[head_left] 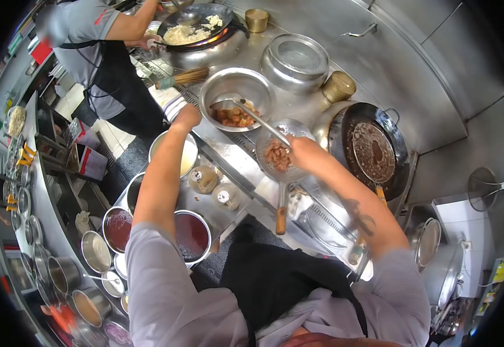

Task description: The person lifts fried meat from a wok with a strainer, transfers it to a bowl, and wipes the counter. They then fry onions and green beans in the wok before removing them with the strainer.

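My right hand (306, 152) is wrapped round the long handle of a metal ladle (257, 120). The ladle's scoop rests in a wide steel bowl (210, 81), among reddish-brown chunks of food (234, 117). Beneath the handle lies a strainer (269, 134) with a wooden grip, holding small browned pieces (278, 156). My left hand (188, 117) is closed in a fist beside the bowl's left rim, against a striped white cloth (174, 103). The fingers of that hand are turned away, and what they grip is hidden.
A dark wok (399, 136) of brown liquid, with a round strainer in it, sits at right. Beyond the bowl are a lidded pot (296, 52) and a bamboo brush (185, 78). Another person (96, 58) works at a wok of rice (185, 36). Sauce pots (193, 236) stand at left.
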`<move>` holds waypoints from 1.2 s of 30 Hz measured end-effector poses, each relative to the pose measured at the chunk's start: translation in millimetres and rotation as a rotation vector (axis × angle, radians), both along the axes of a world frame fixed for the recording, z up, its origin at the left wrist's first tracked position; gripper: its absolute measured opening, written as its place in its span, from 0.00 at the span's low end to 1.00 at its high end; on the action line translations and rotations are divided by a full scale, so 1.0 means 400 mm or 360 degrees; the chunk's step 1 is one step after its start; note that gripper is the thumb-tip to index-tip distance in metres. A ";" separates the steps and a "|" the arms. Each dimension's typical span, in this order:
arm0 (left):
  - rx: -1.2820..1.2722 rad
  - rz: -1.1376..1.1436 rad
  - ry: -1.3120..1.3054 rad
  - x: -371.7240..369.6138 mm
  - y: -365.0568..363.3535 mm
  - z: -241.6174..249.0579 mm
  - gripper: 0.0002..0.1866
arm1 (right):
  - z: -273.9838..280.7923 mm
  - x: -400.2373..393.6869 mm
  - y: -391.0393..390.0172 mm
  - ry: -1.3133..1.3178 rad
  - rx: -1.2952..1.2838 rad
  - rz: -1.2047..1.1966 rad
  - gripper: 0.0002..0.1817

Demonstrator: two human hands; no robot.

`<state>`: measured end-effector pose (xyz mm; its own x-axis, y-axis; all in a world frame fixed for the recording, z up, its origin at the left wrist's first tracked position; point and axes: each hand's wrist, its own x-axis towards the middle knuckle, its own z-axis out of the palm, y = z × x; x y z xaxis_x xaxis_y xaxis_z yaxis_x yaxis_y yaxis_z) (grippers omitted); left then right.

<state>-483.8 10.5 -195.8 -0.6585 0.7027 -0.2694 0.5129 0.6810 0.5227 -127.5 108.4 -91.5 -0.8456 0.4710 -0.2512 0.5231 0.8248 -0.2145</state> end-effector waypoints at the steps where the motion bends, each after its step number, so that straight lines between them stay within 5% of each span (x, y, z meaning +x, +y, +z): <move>1: 0.0019 0.0144 -0.0088 0.001 0.014 -0.004 0.12 | 0.013 0.007 0.007 -0.0013 -0.0055 0.0026 0.25; 13: 0.0033 0.0363 -0.0575 -0.138 0.197 -0.301 0.10 | -0.035 -0.046 0.043 -0.0013 -0.0075 -0.0126 0.25; 19: 0.0543 0.0011 -0.0264 -0.155 0.204 -0.290 0.14 | -0.029 -0.015 0.078 0.0109 -0.0198 -0.0201 0.23; 21: 0.0425 -0.0024 -0.0269 -0.127 0.213 -0.205 0.15 | -0.040 -0.037 0.080 0.0161 -0.0172 -0.0266 0.22; 23: 0.0487 -0.0084 0.0169 -0.127 0.222 -0.173 0.14 | -0.030 -0.026 0.071 0.0207 -0.0169 -0.0189 0.23; 29: 0.0518 -0.0200 0.0277 -0.119 0.222 -0.108 0.13 | 0.062 0.012 0.076 0.0184 -0.0243 -0.0171 0.17; 32: 0.0540 -0.0211 0.0341 -0.094 0.214 -0.075 0.14 | 0.060 0.005 0.065 0.0035 -0.0300 -0.0464 0.14; 36: 0.0583 -0.0191 0.0318 -0.072 0.212 -0.069 0.14 | -0.020 0.035 0.046 0.0065 -0.1042 -0.0792 0.14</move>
<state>-512.4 95.3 -223.5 -0.5803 0.8028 0.1366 0.6927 0.3985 0.6011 -113.7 126.9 -99.5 -0.5910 0.5622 -0.5785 0.7759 0.1998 -0.5984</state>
